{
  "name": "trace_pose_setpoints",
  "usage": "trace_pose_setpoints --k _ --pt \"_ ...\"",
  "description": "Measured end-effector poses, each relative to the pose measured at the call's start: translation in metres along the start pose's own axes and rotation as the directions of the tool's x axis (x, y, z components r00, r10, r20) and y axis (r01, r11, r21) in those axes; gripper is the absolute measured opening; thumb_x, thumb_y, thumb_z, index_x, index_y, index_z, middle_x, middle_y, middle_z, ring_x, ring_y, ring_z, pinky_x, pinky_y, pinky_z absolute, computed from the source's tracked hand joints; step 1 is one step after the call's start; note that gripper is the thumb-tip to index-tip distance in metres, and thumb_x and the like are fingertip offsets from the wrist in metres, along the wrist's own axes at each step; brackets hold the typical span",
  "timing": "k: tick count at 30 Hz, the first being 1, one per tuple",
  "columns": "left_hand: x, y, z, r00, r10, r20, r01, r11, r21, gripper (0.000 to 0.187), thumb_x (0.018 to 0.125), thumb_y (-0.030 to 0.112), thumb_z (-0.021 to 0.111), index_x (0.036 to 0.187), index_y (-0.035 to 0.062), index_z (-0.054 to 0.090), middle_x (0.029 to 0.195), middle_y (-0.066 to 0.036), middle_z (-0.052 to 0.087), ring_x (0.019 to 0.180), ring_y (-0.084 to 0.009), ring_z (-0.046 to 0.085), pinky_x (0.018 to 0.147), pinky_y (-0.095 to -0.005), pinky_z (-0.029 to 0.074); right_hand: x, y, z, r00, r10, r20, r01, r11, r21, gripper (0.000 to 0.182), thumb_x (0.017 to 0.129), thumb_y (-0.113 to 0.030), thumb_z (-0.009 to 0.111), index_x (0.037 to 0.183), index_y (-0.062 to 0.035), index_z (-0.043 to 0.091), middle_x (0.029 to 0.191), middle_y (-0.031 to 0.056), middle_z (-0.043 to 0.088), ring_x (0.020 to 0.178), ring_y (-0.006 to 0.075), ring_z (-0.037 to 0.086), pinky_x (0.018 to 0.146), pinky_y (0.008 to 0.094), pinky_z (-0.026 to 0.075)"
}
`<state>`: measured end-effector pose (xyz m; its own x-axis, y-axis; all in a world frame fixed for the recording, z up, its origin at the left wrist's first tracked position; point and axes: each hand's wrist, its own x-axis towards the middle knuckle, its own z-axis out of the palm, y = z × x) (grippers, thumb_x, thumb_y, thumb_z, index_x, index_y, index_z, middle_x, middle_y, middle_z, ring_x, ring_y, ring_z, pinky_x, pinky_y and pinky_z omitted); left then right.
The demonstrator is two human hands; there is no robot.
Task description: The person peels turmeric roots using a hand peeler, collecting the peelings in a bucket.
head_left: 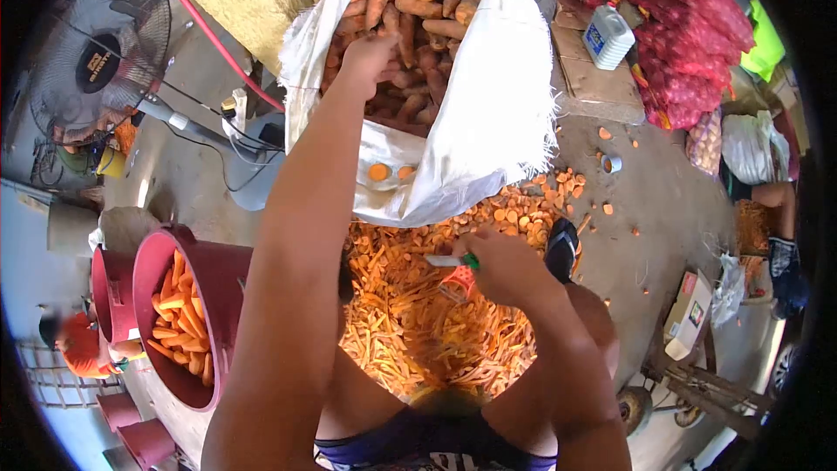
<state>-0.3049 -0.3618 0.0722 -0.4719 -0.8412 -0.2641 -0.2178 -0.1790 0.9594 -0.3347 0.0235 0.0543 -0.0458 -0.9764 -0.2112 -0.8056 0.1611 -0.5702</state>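
Observation:
My left hand (pixel 369 61) reaches into a white woven sack (pixel 493 61), its fingers spread over the unpeeled carrots (pixel 418 7). Whether the fingertips touch a carrot is hard to make out. My right hand (pixel 501 266) is closed around the green handle of a knife (pixel 445 261), whose pale blade points left. Below the blade lies a small red-orange object (pixel 457 283) that I cannot identify. Orange peelings (pixel 384 331) cover the floor between my legs, and cut carrot ends (pixel 514 208) are heaped in front of the sack.
At left a large red tub (pixel 155 253) holds peeled carrots (pixel 180 318). A fan (pixel 96 61) stands behind it. Red net sacks (pixel 684 44) and a white jug (pixel 608 37) are at back right. A person in orange (pixel 80 344) is far left; another person's leg (pixel 776 196) shows at right.

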Motion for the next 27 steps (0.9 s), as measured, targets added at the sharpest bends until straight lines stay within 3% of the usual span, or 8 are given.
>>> trace_pose_setpoints --k 2,4,8,12,14,18,22,27 --pt "0.049 -0.006 0.013 0.994 -0.104 -0.034 0.102 0.993 -0.060 0.036 0.100 0.028 0.072 0.126 0.0040 0.065 0.109 -0.008 0.069 0.097 -0.0214 0.068 0.081 -0.0348 0.059 0.009 -0.001 -0.001 0.996 0.056 0.065 -0.058 0.998 0.040 0.023 0.091 -0.011 0.064 0.114 -0.0107 0.066 0.109 0.0131 0.067 0.102 0.0375 0.070 0.085 0.0502 0.058" --pt "0.064 -0.004 0.027 0.984 -0.092 -0.153 0.063 0.981 -0.182 0.036 0.100 0.026 0.071 0.123 -0.0001 0.063 0.112 -0.012 0.071 0.088 -0.0223 0.070 0.076 -0.0381 0.060 0.017 0.001 -0.001 0.995 0.054 0.085 -0.056 0.998 0.019 0.023 0.092 -0.011 0.062 0.114 -0.0098 0.065 0.108 0.0135 0.067 0.101 0.0379 0.071 0.083 0.0509 0.058" --pt "0.049 -0.007 0.023 0.989 -0.065 -0.131 0.000 0.894 -0.448 0.023 0.102 0.018 0.068 0.112 -0.0017 0.063 0.099 -0.011 0.068 0.087 -0.0230 0.070 0.073 -0.0379 0.063 0.013 0.001 -0.004 0.997 0.079 -0.009 -0.077 0.992 0.095 0.025 0.088 -0.008 0.065 0.111 -0.0151 0.070 0.107 0.0131 0.069 0.097 0.0400 0.071 0.084 0.0513 0.056" --pt "-0.055 0.004 -0.007 0.999 0.048 -0.018 -0.049 0.822 -0.567 0.016 0.105 0.012 0.063 0.112 -0.0017 0.062 0.100 -0.011 0.068 0.088 -0.0221 0.069 0.079 -0.0389 0.063 0.000 -0.001 0.000 0.997 0.026 -0.073 -0.019 0.996 0.084 0.027 0.086 -0.006 0.067 0.112 -0.0140 0.071 0.108 0.0142 0.069 0.100 0.0392 0.069 0.086 0.0498 0.055" --pt "-0.110 -0.005 -0.031 0.981 0.129 0.143 0.012 0.702 -0.712 0.025 0.105 0.007 0.059 0.128 -0.0019 0.055 0.110 -0.015 0.066 0.097 -0.0263 0.067 0.087 -0.0390 0.063 -0.009 -0.010 0.001 0.996 -0.007 -0.094 0.020 0.990 0.136 0.028 0.086 -0.006 0.067 0.113 -0.0115 0.071 0.109 0.0164 0.069 0.100 0.0406 0.068 0.088 0.0503 0.054" --pt "-0.204 -0.014 -0.056 0.976 -0.052 0.211 0.194 0.643 -0.741 0.031 0.108 0.026 0.058 0.131 0.0048 0.055 0.118 -0.017 0.064 0.092 -0.0324 0.068 0.087 -0.0433 0.064 -0.023 -0.022 0.026 0.992 -0.013 -0.127 0.023 0.996 0.083 0.027 0.089 -0.007 0.065 0.115 -0.0063 0.070 0.106 0.0213 0.068 0.103 0.0434 0.066 0.091 0.0524 0.052" --pt "-0.310 -0.007 -0.055 0.927 -0.037 0.374 0.199 0.893 -0.405 0.037 0.109 0.040 0.055 0.127 0.0084 0.061 0.109 -0.010 0.068 0.089 -0.0179 0.060 0.073 -0.0321 0.053 -0.054 -0.042 0.030 0.956 -0.029 -0.292 0.062 0.992 0.105 0.023 0.094 -0.010 0.063 0.115 -0.0039 0.070 0.106 0.0221 0.071 0.102 0.0429 0.067 0.089 0.0501 0.053" --pt "-0.398 -0.039 -0.053 0.980 -0.056 0.189 0.073 0.993 -0.088 0.045 0.098 0.037 0.076 0.122 0.0002 0.068 0.091 -0.001 0.062 0.071 -0.0089 0.054 0.060 -0.0281 0.044 -0.085 -0.082 0.026 0.899 0.048 -0.434 0.054 0.974 0.220 0.020 0.096 -0.011 0.064 0.114 -0.0028 0.070 0.103 0.0220 0.073 0.098 0.0399 0.071 0.085 0.0455 0.055"
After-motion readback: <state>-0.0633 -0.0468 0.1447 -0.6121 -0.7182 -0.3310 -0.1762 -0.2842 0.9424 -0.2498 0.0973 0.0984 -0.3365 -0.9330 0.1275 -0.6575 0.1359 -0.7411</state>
